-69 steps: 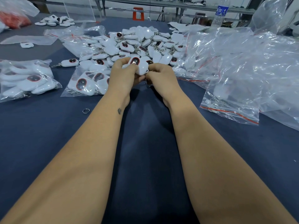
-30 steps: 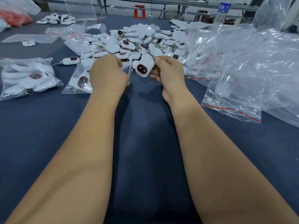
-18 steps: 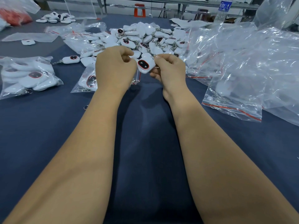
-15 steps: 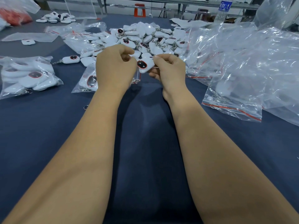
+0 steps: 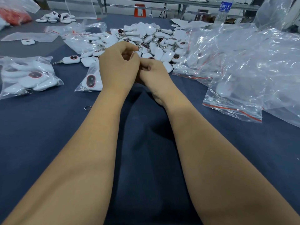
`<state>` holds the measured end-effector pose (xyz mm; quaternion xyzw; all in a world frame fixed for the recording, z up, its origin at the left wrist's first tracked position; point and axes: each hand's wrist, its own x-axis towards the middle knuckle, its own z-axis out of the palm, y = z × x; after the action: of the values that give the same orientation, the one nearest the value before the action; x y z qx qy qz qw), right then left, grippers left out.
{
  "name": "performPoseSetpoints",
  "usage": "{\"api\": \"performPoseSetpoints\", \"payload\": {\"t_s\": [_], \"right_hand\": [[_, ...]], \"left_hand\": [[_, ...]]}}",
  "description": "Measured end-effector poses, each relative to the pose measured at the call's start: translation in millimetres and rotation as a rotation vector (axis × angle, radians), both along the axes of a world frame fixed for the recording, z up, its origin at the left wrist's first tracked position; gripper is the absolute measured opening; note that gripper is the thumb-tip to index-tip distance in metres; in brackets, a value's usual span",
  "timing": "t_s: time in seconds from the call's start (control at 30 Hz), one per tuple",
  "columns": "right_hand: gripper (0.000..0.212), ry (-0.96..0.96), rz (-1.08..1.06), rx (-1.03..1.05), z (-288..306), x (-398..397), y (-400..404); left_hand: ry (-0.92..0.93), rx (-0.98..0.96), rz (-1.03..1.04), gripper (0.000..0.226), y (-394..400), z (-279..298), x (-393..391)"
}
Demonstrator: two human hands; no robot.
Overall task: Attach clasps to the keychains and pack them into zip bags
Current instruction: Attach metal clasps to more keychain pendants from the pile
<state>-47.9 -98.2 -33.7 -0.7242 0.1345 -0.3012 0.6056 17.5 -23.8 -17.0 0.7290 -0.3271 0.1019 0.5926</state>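
Left hand: our left hand curls, contents hidden, we cannot tell
Right hand: our right hand curls against it, likely working something small
Keychains: heap of white oval plastic keychains just beyond, within reach
Bags: clear red-striped zip bags right

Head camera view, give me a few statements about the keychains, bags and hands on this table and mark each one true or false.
1. The left hand and right hand are pressed together in front of the pile of loose keychains. True.
2. A loose metal ring lies on the blue cloth left of the left forearm. True.
3. The packed zip bag at the far left is empty. False: it holds several white keychains.
4. The heap of clear bags sits on the person's left. False: it is on the right.
5. A water bottle stands at the far right. True.
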Motion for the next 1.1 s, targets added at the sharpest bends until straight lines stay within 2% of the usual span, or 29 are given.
{"api": "performPoseSetpoints", "payload": {"t_s": [0.13, 0.23, 0.37, 0.43, 0.5, 0.67, 0.8, 1.0, 1.1], "right_hand": [[0.032, 0.019, -0.322, -0.061, 2, -2, -13], [0.038, 0.228, -0.497, -0.308, 2, -13, -33], [0.049, 0.508, -0.408, -0.586, -6, -16, -48], [0.053, 0.704, -0.355, -0.719, -10, -14, -49], [0.050, 0.830, -0.343, -0.755, -11, -13, -49], [0.040, 0.698, -0.463, -0.744, -10, -15, -47], [0.044, 0.510, -0.506, -0.547, -6, -18, -44], [0.040, 0.224, -0.584, -0.282, -5, -17, -42], [0.031, 0.086, -0.549, -0.124, -2, -17, -38]], "left_hand": [[-0.026, 0.110, 0.010, 0.021, -3, -5, 4], [-0.131, 0.236, -0.010, 0.029, -4, -9, 5], [-0.316, 0.444, -0.057, 0.041, -5, -14, 6], [-0.329, 0.490, -0.052, 0.045, -4, -14, 7], [-0.306, 0.502, -0.015, 0.049, -3, -13, 7], [-0.206, 0.485, 0.103, 0.046, 2, -12, 11], [-0.177, 0.419, 0.103, 0.037, -2, -11, 7], [-0.103, 0.016, -0.149, 0.027, -5, -2, -15], [0.161, -0.117, -0.353, 0.032, -11, 0, -22]]}}
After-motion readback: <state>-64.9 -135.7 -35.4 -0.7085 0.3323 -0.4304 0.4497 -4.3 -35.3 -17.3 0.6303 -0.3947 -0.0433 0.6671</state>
